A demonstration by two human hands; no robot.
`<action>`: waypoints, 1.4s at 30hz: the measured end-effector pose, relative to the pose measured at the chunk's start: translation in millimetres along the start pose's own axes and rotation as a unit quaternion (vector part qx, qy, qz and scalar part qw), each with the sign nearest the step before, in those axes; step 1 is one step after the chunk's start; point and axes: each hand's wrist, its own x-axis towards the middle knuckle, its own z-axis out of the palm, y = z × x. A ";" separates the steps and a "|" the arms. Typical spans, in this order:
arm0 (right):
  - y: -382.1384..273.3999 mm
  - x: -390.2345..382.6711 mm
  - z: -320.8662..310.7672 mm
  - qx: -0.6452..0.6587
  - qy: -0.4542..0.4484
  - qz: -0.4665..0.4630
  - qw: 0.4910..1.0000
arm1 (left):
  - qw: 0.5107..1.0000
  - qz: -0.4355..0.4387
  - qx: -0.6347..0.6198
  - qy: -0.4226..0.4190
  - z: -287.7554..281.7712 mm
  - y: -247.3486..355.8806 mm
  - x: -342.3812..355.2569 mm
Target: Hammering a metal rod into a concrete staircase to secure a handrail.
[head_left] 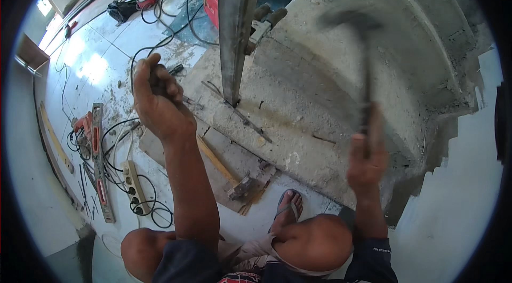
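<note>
My right hand (368,160) grips the handle of a hammer (366,69), raised upright over the concrete steps and smeared by motion. Its dark head (352,19) is at the top. My left hand (160,99) is lifted over the step's left side with its fingers curled in. Something dark shows between them, but I cannot make out whether it is held. Between my hands a grey metal post (238,32) stands on the concrete, with a clamp (261,29) on its right side. By its foot lies a thin metal rod (248,121).
Curved concrete steps (341,80) rise at the right. A wooden-handled hammer (218,160) lies on a board near my foot. On the tiles at the left are a power strip (128,176), a spirit level (97,149) and tangled cables. A red machine (211,3) stands behind the post.
</note>
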 end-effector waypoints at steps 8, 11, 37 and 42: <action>-19.9 -25.9 -17.7 0.168 0.094 0.107 0.975 | 1.000 -0.010 0.011 0.000 10.5 -5.4 -2.8; -7.3 -64.1 1.7 0.081 -0.059 0.158 0.982 | 0.994 0.077 0.073 0.003 11.7 -18.8 -14.2; 22.6 -228.0 10.7 0.204 -0.153 0.506 0.824 | 0.521 0.133 0.757 -0.372 6.0 -174.2 -82.8; 27.2 -222.7 7.4 0.217 -0.179 0.522 0.805 | 0.497 0.138 0.756 -0.403 5.6 -173.7 -78.4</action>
